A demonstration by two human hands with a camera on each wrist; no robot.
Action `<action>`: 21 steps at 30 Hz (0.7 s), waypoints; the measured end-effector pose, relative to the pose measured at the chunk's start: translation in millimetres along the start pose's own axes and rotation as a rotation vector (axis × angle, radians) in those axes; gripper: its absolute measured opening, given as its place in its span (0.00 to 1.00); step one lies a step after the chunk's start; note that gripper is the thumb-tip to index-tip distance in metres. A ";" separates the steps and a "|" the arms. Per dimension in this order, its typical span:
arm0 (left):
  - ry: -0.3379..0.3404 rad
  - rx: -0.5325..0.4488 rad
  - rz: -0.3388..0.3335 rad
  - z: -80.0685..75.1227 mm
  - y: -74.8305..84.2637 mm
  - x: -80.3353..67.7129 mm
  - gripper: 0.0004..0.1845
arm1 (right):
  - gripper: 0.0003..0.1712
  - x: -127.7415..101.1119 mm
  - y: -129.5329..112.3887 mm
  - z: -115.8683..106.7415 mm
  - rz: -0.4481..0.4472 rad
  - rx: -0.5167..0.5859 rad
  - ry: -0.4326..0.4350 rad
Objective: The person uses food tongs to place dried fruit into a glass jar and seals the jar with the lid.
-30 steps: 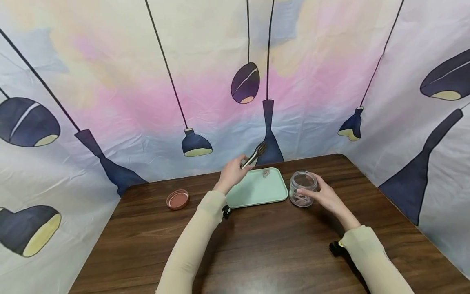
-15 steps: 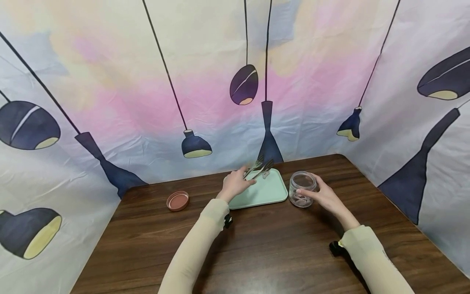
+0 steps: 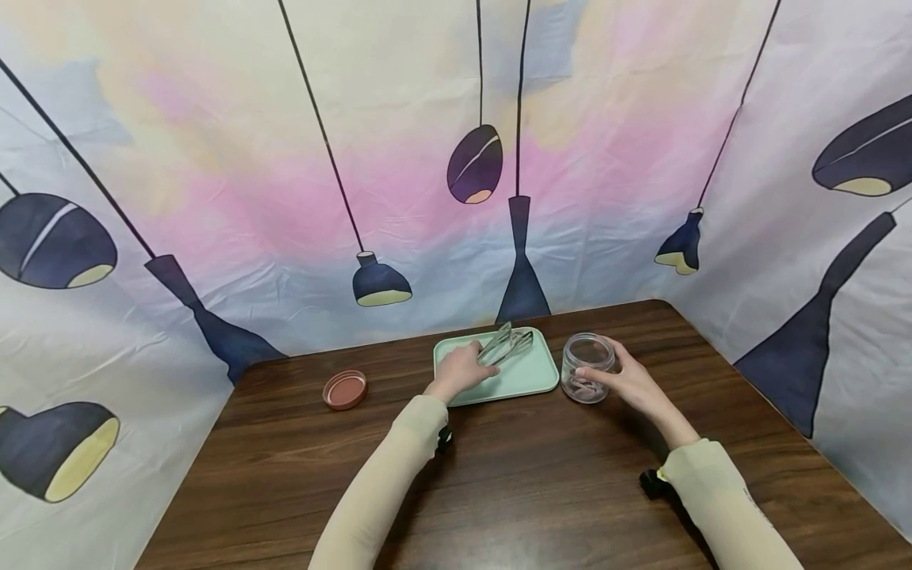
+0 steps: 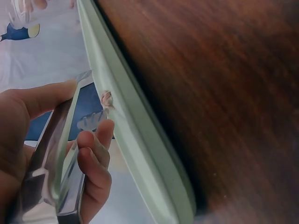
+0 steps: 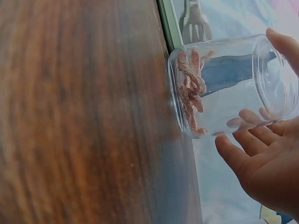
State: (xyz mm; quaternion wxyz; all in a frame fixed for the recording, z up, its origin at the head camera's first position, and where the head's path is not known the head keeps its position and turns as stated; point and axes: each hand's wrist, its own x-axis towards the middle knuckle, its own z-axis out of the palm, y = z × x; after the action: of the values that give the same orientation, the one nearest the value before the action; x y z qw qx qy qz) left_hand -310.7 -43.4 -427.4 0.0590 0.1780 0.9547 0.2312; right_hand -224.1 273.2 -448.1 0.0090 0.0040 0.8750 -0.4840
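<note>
My left hand (image 3: 461,370) holds metal tongs (image 3: 514,346) with fork-like tips low over the pale green tray (image 3: 527,386). Thumb and fingers lie on opposite arms of the tongs, which are spread apart. A small brownish strip (image 4: 107,99) lies on the tray close to the tips in the left wrist view; whether they touch it I cannot tell. Right of the tray, an uncovered clear jar (image 3: 586,360) stands upright, gripped around its side by my right hand (image 3: 634,384). Several reddish-brown dried strips (image 5: 190,86) lie at its bottom.
A reddish-brown round lid (image 3: 345,389) lies on the dark wooden table (image 3: 527,491), left of the tray. Behind the table hangs a pastel cloth (image 3: 420,198) printed with lamps.
My left hand has lowered the tongs from above the tray's back edge down over the tray, and their arms have spread. The right hand and jar have stayed in place.
</note>
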 end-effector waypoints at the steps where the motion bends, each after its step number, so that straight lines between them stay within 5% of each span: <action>1: -0.004 0.002 -0.004 1.0 -0.2 0.1 0.36 | 0.61 0.0 0.1 0.0 0.000 0.002 0.002; 21: -0.013 0.035 -0.013 4.9 4.9 9.6 0.34 | 0.60 1.0 0.8 1.1 -0.008 0.014 0.026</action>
State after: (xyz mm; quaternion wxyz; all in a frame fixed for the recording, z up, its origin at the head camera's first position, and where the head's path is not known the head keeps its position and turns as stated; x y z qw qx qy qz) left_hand -317.1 -33.8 -429.8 0.0636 0.1742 0.9593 0.2129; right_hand -225.1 272.7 -449.4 -0.0041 0.0069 0.8717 -0.4899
